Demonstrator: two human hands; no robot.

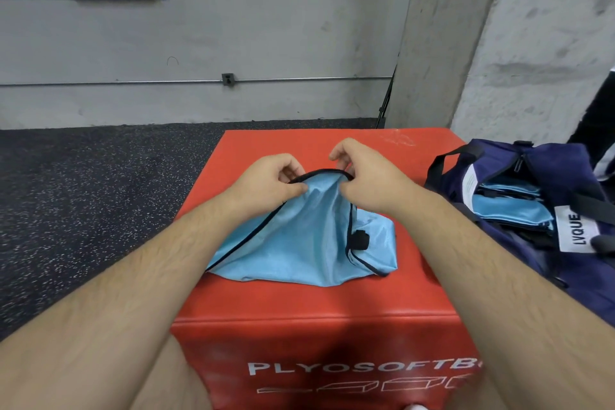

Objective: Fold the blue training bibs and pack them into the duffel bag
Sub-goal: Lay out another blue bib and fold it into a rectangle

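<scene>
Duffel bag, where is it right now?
In the head view the navy duffel bag sits at the right edge, just beside the right side of the red plyo box, open, with folded blue bibs inside.

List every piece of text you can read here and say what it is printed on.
"PLYOSOFTB": white letters on the front of the red box; the rest is hidden.
"LVQUE": white label on the duffel bag, running sideways; it may continue out of sight.
White tag inside the bag: print too small to read.
Mark on the box's top: too faint to read.
</scene>
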